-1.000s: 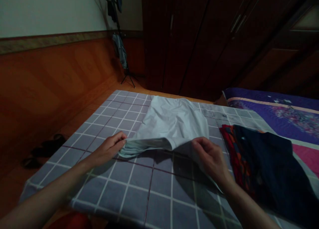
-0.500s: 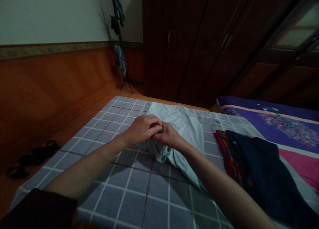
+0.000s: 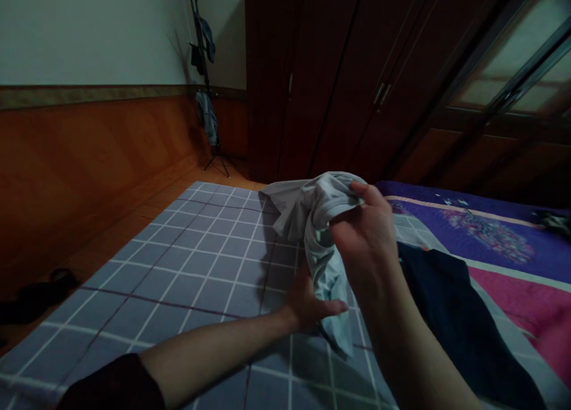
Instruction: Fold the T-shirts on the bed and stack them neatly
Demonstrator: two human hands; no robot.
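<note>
A pale grey garment (image 3: 294, 207) is bunched and partly lifted above the checked sheet, its lower folds hanging down. My right hand (image 3: 368, 219) is closed on its upper edge, with the thumb and fingers pinching the cloth. Lower down, my left hand (image 3: 307, 300) is against the hanging folds, its thumb stretched out to the right in front of the cloth. The other fingers of that hand are blurred and partly behind the fabric. Whether the garment is a shirt or something else cannot be made out.
Under the garment lies the grey checked sheet (image 3: 178, 261). Dark navy clothing (image 3: 450, 303) lies at the right, beside a purple and pink bedspread (image 3: 499, 237). A dark wardrobe (image 3: 307, 88) and a clothes stand (image 3: 207, 100) are behind. Dark items (image 3: 44, 291) are on the floor at left.
My hands were together over the garment with a small dark thing between them. They have parted; the right has lifted cloth up and rightward, the left has moved lower. The view has shifted.
</note>
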